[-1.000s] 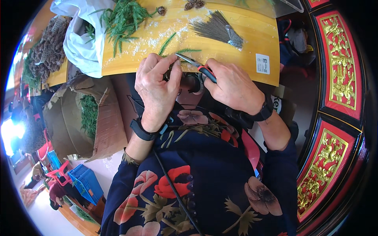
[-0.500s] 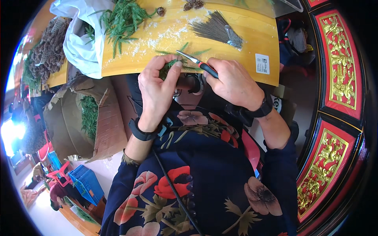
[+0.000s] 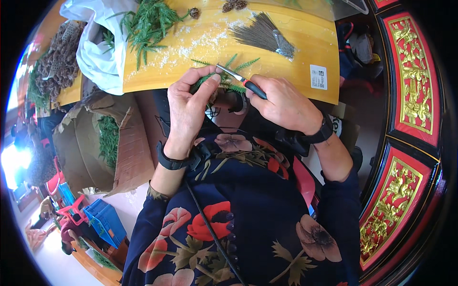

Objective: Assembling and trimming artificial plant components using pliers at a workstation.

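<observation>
My left hand (image 3: 192,97) pinches a green artificial pine sprig (image 3: 244,64) between thumb and fingers at the table's near edge. Several needled tips of the sprig fan out beyond the fingertips. In my right hand (image 3: 286,102) is a pair of pliers (image 3: 252,87) with dark, red-trimmed grips. Their pointed metal jaws reach left to the sprig, right beside my left thumb tip. Whether the jaws touch a stem or wire there is too small to tell. Beyond the hands, a fanned bundle of thin dark wire stems (image 3: 262,35) lies on the yellow table (image 3: 191,74).
A pile of green pine sprigs (image 3: 152,24) lies at the back left beside a white plastic bag (image 3: 98,59). Pine cones (image 3: 194,13) sit at the far edge. An open cardboard box (image 3: 86,148) with greenery stands left of me. Red and gold carved panels (image 3: 410,76) line the right.
The sprig's tips now spread further up and right past my left fingers. The pliers' jaws have shifted slightly down and right, staying close to the left thumb.
</observation>
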A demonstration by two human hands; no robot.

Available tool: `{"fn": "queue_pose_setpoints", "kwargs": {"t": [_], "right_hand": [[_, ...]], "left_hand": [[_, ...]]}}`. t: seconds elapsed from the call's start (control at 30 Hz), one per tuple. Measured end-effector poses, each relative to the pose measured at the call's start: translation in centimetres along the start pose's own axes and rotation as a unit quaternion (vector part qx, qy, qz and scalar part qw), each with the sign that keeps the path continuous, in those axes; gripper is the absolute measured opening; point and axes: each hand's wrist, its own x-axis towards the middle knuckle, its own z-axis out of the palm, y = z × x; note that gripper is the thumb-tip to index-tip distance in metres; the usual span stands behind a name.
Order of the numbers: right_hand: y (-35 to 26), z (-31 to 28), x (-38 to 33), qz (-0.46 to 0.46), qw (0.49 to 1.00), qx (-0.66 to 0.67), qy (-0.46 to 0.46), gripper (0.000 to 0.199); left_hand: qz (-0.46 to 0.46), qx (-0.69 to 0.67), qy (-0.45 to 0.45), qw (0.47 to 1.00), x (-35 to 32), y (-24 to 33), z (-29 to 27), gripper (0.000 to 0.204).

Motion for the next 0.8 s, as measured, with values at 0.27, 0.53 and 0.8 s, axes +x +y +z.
{"fn": "queue_pose_setpoints", "kwargs": {"t": [0.27, 0.53, 0.8], "right_hand": [[0.3, 0.1, 0.2, 0.002, 1.000, 0.015, -0.004, 0.021], [0.7, 0.0, 0.7, 0.017, 0.993, 0.101, -0.064, 0.020], [0.9, 0.5, 1.9, 0.062, 0.991, 0.099, -0.070, 0.019]], "left_hand": [[0.024, 0.034, 0.019, 0.999, 0.2, -0.2, 0.1, 0.018], [0.031, 0.045, 0.014, 0.998, 0.5, -0.6, -0.4, 0.018], [-0.028, -0.024, 0.009, 0.999, 1.1, -0.3, -0.5, 0.016]]}}
